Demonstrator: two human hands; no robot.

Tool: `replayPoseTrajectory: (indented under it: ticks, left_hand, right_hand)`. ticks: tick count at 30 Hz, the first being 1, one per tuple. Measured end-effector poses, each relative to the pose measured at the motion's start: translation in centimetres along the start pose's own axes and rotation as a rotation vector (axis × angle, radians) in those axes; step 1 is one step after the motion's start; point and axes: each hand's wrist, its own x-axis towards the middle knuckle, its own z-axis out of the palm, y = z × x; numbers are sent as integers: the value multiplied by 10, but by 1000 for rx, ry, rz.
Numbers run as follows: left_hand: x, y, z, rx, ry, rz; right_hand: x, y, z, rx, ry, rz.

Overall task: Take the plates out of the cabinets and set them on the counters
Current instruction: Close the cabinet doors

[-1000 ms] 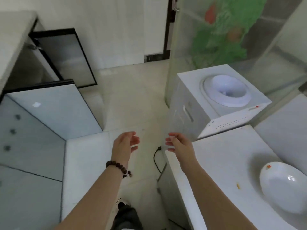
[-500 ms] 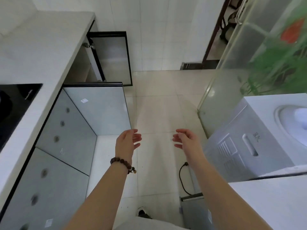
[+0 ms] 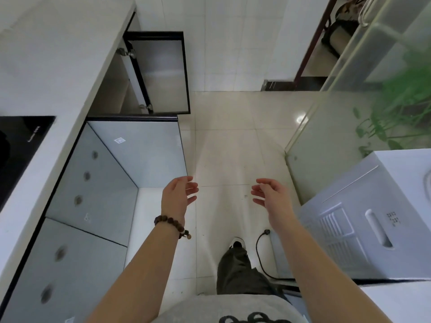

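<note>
No text can be read. The cooktop (image 3: 22, 148) bears a pale brand line and the dispenser (image 3: 349, 220) a few small characters. The cabinet door (image 3: 149, 159) carries a white sticker (image 3: 119, 140); all are too blurred.

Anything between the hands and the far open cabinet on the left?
Yes. The nearer open door juts into the aisle, between the left hand and the far cabinet. The right hand faces only floor. No plate shows.

bright and even, soft faint shadows, small glare spot on floor tiles (image 3: 300, 118), green plant (image 3: 401, 106) smeared with blur, counter (image 3: 42, 47) slightly soft, strong wide-angle bending at edges
</note>
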Motion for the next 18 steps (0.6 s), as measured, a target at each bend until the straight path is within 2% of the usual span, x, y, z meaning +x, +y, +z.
replayPoseTrajectory:
  ticks: [7, 18]
  left_hand:
    - [74, 29, 54, 50, 1, 12]
    - [212, 107, 194, 34, 8, 37]
  right_hand:
    - [90, -30, 20, 42, 8, 30]
    - [266, -131, 36, 7, -39, -1]
